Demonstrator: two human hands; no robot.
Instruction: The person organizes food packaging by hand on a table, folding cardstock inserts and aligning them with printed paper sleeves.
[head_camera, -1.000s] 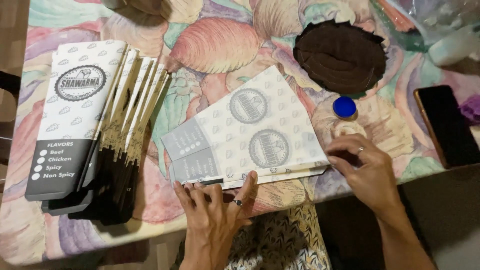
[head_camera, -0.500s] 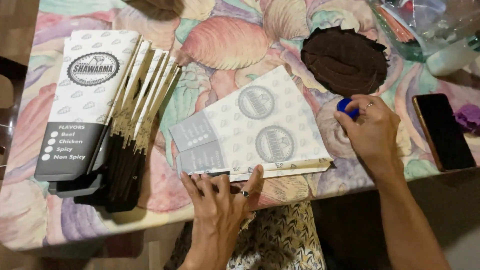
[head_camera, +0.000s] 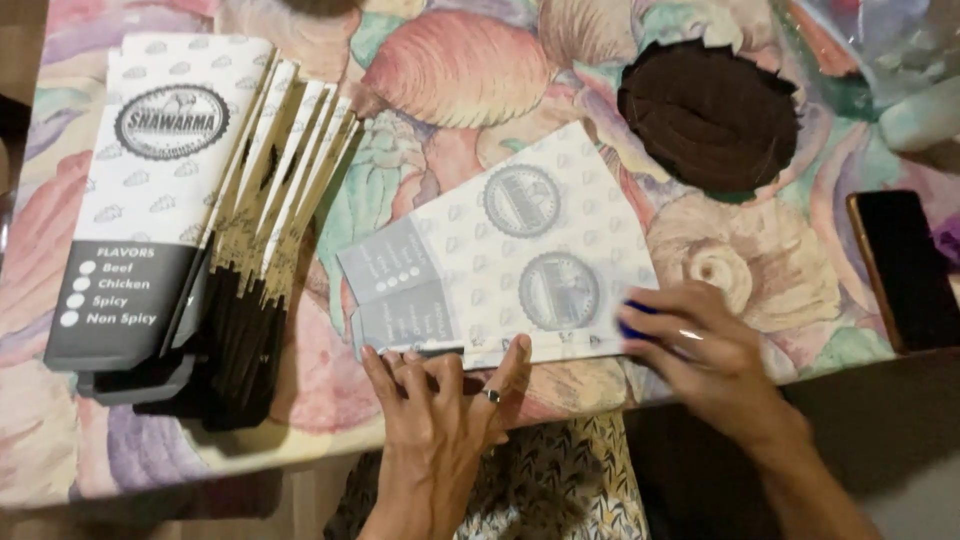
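Flat cartons (head_camera: 500, 260) pinned by splayed left hand (head_camera: 440, 400); right hand (head_camera: 700, 355) seemingly grips a blue cap (head_camera: 632, 322).

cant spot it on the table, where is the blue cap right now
In the head view the blue cap is under the fingers of the right hand, at the right edge of the flat printed carton.

Bare forearms without sleeves, dark ring (head_camera: 492, 396) on left grip (head_camera: 440, 400), patterned dark garment (head_camera: 540, 480)
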